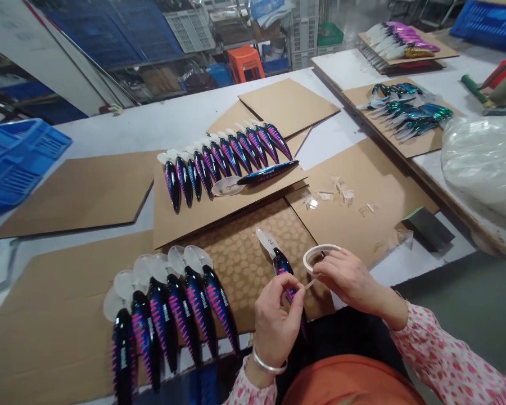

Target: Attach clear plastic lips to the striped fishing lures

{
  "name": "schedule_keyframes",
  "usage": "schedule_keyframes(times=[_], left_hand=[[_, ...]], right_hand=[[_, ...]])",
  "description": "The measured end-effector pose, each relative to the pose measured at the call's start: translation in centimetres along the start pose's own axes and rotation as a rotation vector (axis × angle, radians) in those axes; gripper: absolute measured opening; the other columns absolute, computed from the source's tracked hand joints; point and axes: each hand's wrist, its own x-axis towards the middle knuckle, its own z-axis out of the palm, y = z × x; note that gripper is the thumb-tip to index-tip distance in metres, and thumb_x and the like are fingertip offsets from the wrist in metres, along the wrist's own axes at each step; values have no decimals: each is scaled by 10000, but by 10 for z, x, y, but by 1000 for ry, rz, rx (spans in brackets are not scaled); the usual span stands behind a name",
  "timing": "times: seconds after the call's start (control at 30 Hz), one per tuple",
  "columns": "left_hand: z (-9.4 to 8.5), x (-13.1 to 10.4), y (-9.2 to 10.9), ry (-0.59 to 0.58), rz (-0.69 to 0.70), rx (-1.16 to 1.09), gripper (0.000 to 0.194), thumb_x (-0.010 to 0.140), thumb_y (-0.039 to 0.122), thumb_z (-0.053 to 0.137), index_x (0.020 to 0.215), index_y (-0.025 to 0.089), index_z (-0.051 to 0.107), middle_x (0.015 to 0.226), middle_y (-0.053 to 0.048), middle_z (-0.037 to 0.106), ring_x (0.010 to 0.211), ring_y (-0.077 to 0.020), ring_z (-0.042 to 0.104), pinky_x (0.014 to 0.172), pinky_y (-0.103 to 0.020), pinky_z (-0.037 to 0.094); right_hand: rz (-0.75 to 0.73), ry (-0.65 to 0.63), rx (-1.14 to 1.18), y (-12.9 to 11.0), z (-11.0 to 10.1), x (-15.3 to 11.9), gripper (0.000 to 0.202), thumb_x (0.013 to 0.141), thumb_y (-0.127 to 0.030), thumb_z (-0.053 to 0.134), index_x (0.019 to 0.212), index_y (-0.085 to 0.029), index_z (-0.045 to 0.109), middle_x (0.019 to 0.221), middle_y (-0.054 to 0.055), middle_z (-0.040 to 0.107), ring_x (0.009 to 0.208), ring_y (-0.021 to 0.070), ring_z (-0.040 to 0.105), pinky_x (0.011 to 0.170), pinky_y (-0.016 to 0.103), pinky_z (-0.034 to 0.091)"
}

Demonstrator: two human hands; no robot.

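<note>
A roll of white tape (310,260) is held in my right hand (346,277), its fingers closed on the rim. A short strip of tape (311,283) runs from the roll to my left hand (278,315), whose thumb and forefinger pinch its end. Beneath my left hand lies a dark fishing lure (281,262) with pink stripes and a clear lip, partly hidden by the fingers. To the left, several similar large lures (183,315) rest side by side on cardboard. Further back, a row of smaller striped lures (227,154) lies on a cardboard sheet, with one lure (267,173) crosswise in front.
Tape scraps (341,194) and a dark block (429,229) lie on the right. Beyond a raised board edge are green lures (421,115), pink lures (405,39) and a plastic bag (484,163). A blue crate (17,163) stands at the left; an orange stool (245,63) is behind the table.
</note>
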Motion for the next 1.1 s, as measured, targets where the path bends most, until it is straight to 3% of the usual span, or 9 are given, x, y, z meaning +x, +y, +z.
schedule_keyframes(times=[0.27, 0.37, 0.47, 0.53, 0.6, 0.73, 0.83, 0.97, 1.1], left_hand=[[3, -2, -5, 25, 45, 4, 51, 867, 193, 607, 903, 221, 585, 782, 22, 663, 704, -140, 623, 667, -259, 489], [5, -5, 2, 69, 185, 48, 115, 857, 120, 591, 909, 222, 573, 811, 9, 668, 728, -142, 623, 680, -266, 483], [-1, -5, 11, 134, 311, 26, 179, 840, 52, 574, 901, 217, 542, 826, 3, 670, 747, -137, 623, 702, -267, 485], [-9, 2, 11, 191, 309, 25, 175, 842, 58, 581, 903, 217, 545, 829, 4, 666, 744, -134, 620, 699, -262, 483], [-19, 17, 0, 223, 211, 55, 111, 858, 120, 599, 907, 217, 574, 826, 6, 659, 740, -138, 616, 701, -264, 481], [-27, 69, -45, 145, -31, 15, 56, 869, 248, 587, 891, 199, 601, 882, -20, 661, 865, -178, 631, 840, -323, 485], [-24, 105, -77, 54, -91, -69, 93, 844, 258, 578, 896, 181, 585, 897, -33, 665, 863, -181, 637, 833, -326, 498], [-24, 113, -86, -33, -123, -115, 103, 836, 266, 574, 878, 172, 568, 827, -23, 651, 729, -152, 616, 711, -283, 504], [-34, 80, -68, -224, -163, -214, 112, 864, 287, 585, 860, 176, 571, 825, -25, 658, 747, -156, 625, 712, -278, 505]], right_hand=[[-7, -32, -2, -1, 3, 1, 222, 1013, -187, 384, 957, -185, 600, 840, 60, 645, 796, 188, 559, 767, 314, 427], [51, 76, 35, -5, 8, 4, 223, 1014, -219, 390, 909, -190, 585, 820, 61, 645, 785, 192, 576, 763, 326, 439], [310, 289, 334, 1, 9, 7, 211, 1026, -266, 353, 936, -210, 536, 784, 37, 640, 714, 173, 604, 663, 284, 464], [492, 432, 494, 14, 6, 8, 190, 1031, -297, 345, 973, -218, 509, 788, 25, 641, 697, 164, 623, 625, 261, 477], [537, 492, 452, 32, 2, 7, 169, 1018, -312, 385, 996, -215, 522, 834, 38, 654, 760, 178, 642, 673, 275, 494], [382, 327, -65, 57, 1, 3, 256, 977, -215, 411, 1174, -193, 574, 1025, 108, 678, 936, 251, 615, 829, 385, 458], [359, 206, -308, 51, 6, 3, 358, 944, -175, 452, 1286, -196, 556, 1239, 159, 608, 1154, 337, 516, 956, 501, 384], [279, 150, -8, 24, 21, 12, 282, 936, -196, 505, 1202, -181, 595, 1167, 145, 620, 1085, 280, 554, 942, 434, 446], [332, 68, 497, 12, 42, 32, 139, 920, -172, 542, 1022, -176, 636, 923, 57, 688, 827, 173, 633, 750, 280, 501]])
